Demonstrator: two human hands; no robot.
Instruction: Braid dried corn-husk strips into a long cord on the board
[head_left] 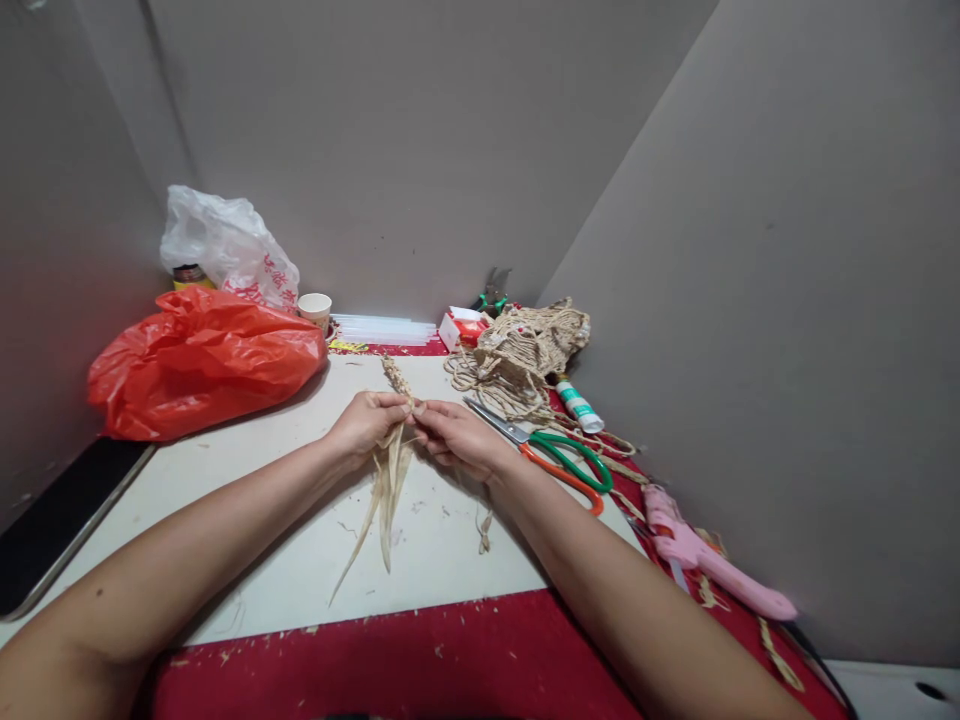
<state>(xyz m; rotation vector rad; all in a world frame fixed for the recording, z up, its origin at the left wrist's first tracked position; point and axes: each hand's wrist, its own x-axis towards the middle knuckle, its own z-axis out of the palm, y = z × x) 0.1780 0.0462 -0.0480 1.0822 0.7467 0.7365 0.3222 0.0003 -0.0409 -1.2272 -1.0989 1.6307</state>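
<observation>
Over the middle of the white board (300, 540), both hands meet at a braided straw piece (396, 376). My left hand (369, 425) pinches it from the left, thumb and forefinger pressed together. From the right, my right hand (454, 435) pinches the same spot, its fingers curled. The narrow braided end points away, toward the back wall. Below the fingers, long loose pale strips (390, 490) hang toward the front edge. The exact grip point is hidden by the fingertips.
Scissors (566, 460) with green and orange handles lie right of my right hand. Behind them are coiled straw cord (525, 355) and a glue bottle (579, 405). A pink glue gun (709, 560) rests far right. An orange bag (210, 365), paper cup (315, 308) and phone (67, 520) are left.
</observation>
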